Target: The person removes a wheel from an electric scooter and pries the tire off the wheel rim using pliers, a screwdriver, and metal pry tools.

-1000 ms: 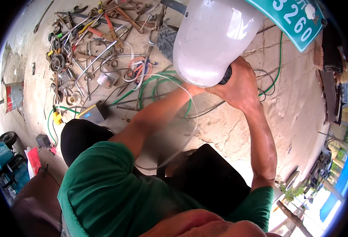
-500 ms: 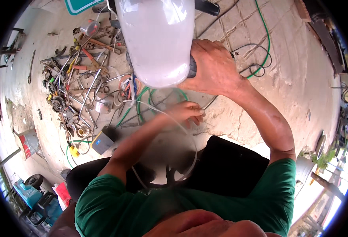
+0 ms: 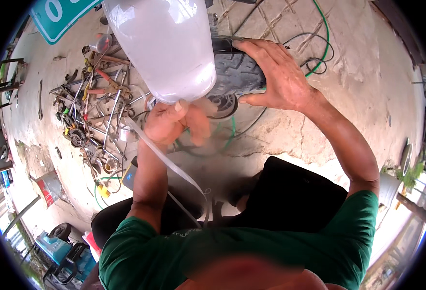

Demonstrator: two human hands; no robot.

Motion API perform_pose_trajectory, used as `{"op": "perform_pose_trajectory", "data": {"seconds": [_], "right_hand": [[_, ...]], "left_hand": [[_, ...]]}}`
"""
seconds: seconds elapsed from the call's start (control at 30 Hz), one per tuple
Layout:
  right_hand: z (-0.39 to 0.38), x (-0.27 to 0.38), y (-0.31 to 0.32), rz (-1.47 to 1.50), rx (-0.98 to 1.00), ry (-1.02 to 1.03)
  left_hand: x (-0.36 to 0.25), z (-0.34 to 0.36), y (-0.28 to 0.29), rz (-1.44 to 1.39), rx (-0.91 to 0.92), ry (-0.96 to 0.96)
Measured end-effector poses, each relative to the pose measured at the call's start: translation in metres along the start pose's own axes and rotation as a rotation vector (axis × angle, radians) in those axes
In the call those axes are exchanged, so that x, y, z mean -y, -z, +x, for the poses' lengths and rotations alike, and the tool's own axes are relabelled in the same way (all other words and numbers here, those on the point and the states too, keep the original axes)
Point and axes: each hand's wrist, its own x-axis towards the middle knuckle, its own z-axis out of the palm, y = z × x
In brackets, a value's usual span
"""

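Note:
A glossy white rear fender (image 3: 167,53) of a two-wheeler hangs over the upper middle. Beside and partly behind it is a black knobby tyre (image 3: 237,72). My right hand (image 3: 280,77) grips the tyre from the right, fingers over its upper side and thumb at its lower edge. Just below the fender's rounded tip is my left hand (image 3: 176,123), thumb up and fingers smeared by motion. Whether it touches the fender or holds anything cannot be made out. Below the tyre, a round dark wheel-like part (image 3: 222,105) shows.
Left of the fender lies a heap of wrenches and hammers (image 3: 99,104). A teal plate (image 3: 60,19) juts in at upper left. A green hose (image 3: 326,29) and dark cable curl over the concrete at right. A pale strap (image 3: 167,162) hangs before my left forearm.
The fender has shifted left and tilted, baring more tyre. My left hand has moved left and up to the fender's tip. My right hand has shifted right and spread wider around the tyre.

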Motion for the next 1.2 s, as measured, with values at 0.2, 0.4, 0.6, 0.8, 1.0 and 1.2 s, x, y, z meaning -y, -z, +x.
{"op": "perform_pose_trajectory", "data": {"seconds": [0.2,0.4,0.6,0.8,1.0,1.2], "right_hand": [[-0.005,-0.014,-0.016,-0.091,-0.063,0.020],[-0.001,-0.037,-0.007,-0.174,0.005,0.074],[0.018,-0.056,0.040,-0.075,0.128,0.210],[0.038,-0.087,0.061,-0.169,0.078,0.385],[0.028,-0.117,0.047,-0.347,0.053,0.268],[0.018,-0.106,0.038,-0.271,0.019,0.108]], "left_hand": [[-0.009,0.001,0.000,-0.161,-0.060,-0.253],[-0.008,0.013,-0.003,-0.186,-0.036,-0.362],[-0.014,0.007,-0.004,-0.215,-0.153,-0.388],[-0.017,-0.005,0.017,-0.196,-0.075,-0.436],[-0.019,-0.005,0.002,-0.166,-0.151,-0.324],[-0.009,0.006,0.011,-0.099,-0.117,-0.341]]}}
